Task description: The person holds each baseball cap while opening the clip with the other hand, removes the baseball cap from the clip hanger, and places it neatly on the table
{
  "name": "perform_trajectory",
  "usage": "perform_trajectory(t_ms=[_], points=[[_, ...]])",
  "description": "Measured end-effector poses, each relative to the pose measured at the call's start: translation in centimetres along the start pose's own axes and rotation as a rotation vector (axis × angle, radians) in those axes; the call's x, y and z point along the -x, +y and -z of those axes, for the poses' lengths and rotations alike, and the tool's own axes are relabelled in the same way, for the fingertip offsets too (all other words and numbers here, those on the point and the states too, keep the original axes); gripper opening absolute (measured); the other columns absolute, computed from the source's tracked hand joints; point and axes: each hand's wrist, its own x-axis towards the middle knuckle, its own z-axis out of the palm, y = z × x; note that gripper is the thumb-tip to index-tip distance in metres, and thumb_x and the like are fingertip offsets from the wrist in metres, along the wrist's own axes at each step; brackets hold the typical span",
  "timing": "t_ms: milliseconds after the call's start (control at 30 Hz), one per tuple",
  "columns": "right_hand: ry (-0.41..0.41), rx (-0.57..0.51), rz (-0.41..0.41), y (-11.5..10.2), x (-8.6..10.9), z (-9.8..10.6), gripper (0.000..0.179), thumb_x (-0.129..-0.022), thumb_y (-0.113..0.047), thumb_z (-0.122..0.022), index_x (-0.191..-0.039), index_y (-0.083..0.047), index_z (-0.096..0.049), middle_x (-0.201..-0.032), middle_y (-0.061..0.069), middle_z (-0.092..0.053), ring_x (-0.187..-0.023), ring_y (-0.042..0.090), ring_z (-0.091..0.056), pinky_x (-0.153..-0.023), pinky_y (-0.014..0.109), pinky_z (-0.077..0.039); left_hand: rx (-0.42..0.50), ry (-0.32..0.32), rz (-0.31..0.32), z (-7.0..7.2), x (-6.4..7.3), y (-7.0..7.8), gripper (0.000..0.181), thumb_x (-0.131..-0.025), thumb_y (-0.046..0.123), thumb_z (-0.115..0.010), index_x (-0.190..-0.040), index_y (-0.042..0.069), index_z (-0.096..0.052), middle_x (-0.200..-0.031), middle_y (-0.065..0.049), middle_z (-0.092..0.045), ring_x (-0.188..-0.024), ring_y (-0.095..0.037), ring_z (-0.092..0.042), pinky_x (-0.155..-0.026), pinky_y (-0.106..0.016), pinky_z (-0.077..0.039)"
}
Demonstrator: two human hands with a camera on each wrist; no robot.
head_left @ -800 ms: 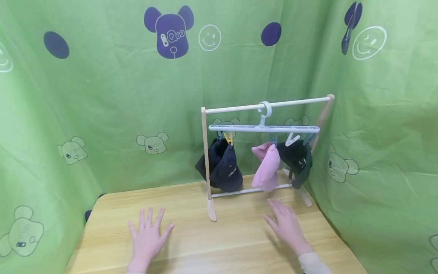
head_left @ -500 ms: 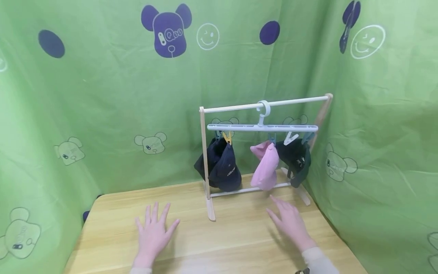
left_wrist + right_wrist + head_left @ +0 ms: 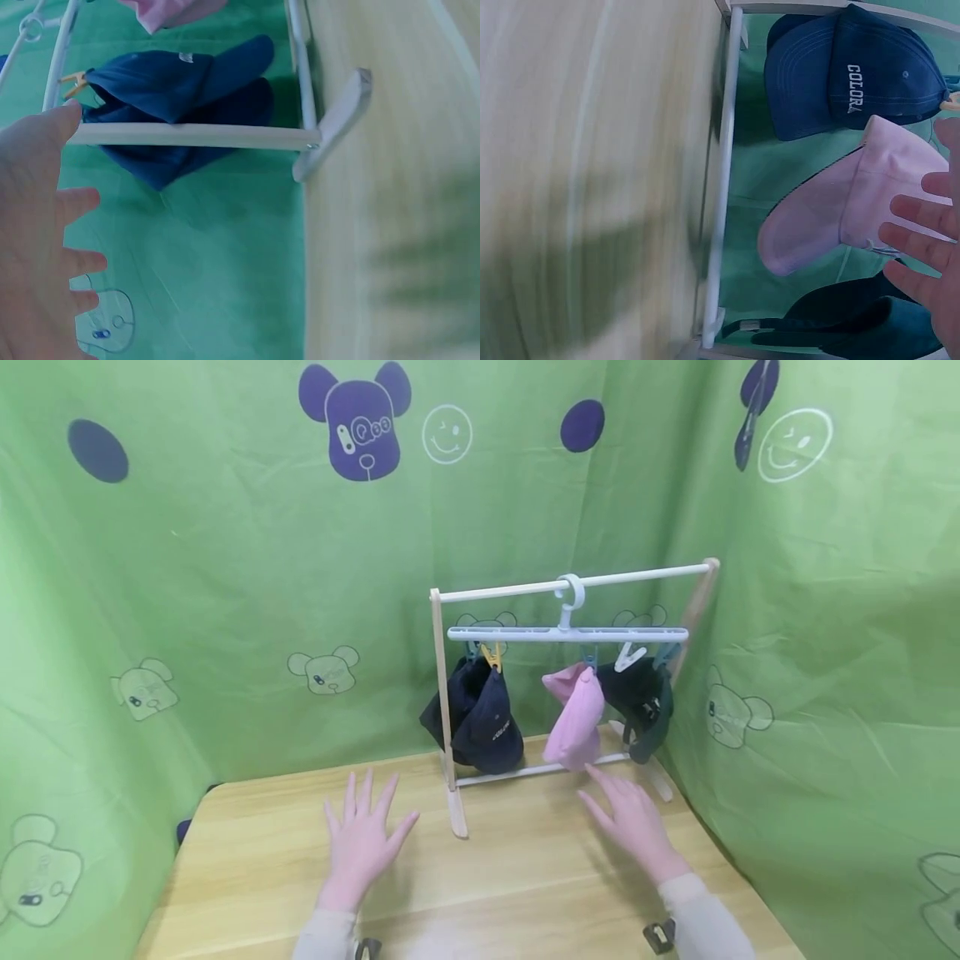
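Fingers spread, my left hand (image 3: 362, 847) is over the table to the left of the rack's near foot, holding nothing. My right hand (image 3: 632, 822) has its fingers extended and holds nothing; its fingertips come right below the pink cap (image 3: 576, 718) in the head view. That cap hangs from a blue clip on a pale hanger (image 3: 566, 635). A navy cap (image 3: 491, 731) with white lettering hangs at the left from a yellow clip (image 3: 492, 657), partly covering another dark cap (image 3: 161, 169). At the right end hangs a dark green cap (image 3: 648, 710).
The small rack (image 3: 442, 685) has wooden side posts and a white top rod (image 3: 645, 577) carrying the hanger. A white clip (image 3: 630, 657) hangs between the pink and green caps. Green patterned curtain (image 3: 225, 568) surrounds the wooden table (image 3: 255, 852) at the back and sides.
My left hand has moved forward and to the right, towards the rack. My right hand has risen slightly towards the pink cap. The head view has shifted a little.
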Motion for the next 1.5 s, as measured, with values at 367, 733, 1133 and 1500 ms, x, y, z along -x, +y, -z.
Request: perform_trajectory(t_ms=[367, 733, 1133, 1500], points=[[0.153, -0.010, 0.147, 0.1, -2.5, 2.6, 0.053, -0.083, -0.021, -0.072, -0.130, -0.001, -0.058, -0.121, 0.020, -0.064, -0.108, 0.036, -0.061, -0.094, 0.051, -0.049, -0.033, 0.059, -0.062, 1.8, -2.4, 2.3, 0.072, -0.092, 0.068, -0.042, -0.153, 0.032, -0.029, -0.163, -0.011, -0.017, -0.151, -0.038, -0.007, -0.113, -0.073, 0.002], [0.207, -0.017, 0.221, 1.0, -4.2, 5.5, 0.056, -0.086, -0.027, -0.068, -0.134, -0.002, -0.055, -0.135, 0.020, -0.056, -0.124, 0.038, -0.051, -0.120, 0.028, -0.026, -0.031, 0.044, -0.080, 4.0, -4.6, 5.1, 0.073, -0.092, 0.070, -0.039, -0.153, 0.035, -0.026, -0.164, -0.009, -0.015, -0.153, -0.034, -0.001, -0.114, -0.071, 0.005], [0.165, 0.057, 0.130, 2.4, -7.9, 9.6, 0.075, -0.088, -0.038, -0.065, -0.151, -0.013, -0.034, -0.159, 0.015, -0.029, -0.146, 0.038, -0.027, -0.121, 0.051, -0.021, -0.040, 0.148, -0.159, 6.0, -7.3, 8.1, 0.074, -0.091, 0.073, -0.035, -0.154, 0.036, -0.024, -0.164, -0.008, -0.016, -0.152, -0.034, -0.007, -0.114, -0.072, -0.002], [0.185, 0.115, 0.089, 3.5, -12.0, 13.2, 0.075, -0.091, -0.047, -0.060, -0.153, -0.015, -0.031, -0.157, 0.020, -0.030, -0.147, 0.040, -0.023, -0.117, 0.060, -0.023, -0.041, 0.149, -0.187, 8.3, -9.6, 10.9, 0.077, -0.090, 0.077, -0.030, -0.154, 0.037, -0.020, -0.165, -0.007, -0.012, -0.153, -0.033, -0.003, -0.115, -0.071, 0.001]])
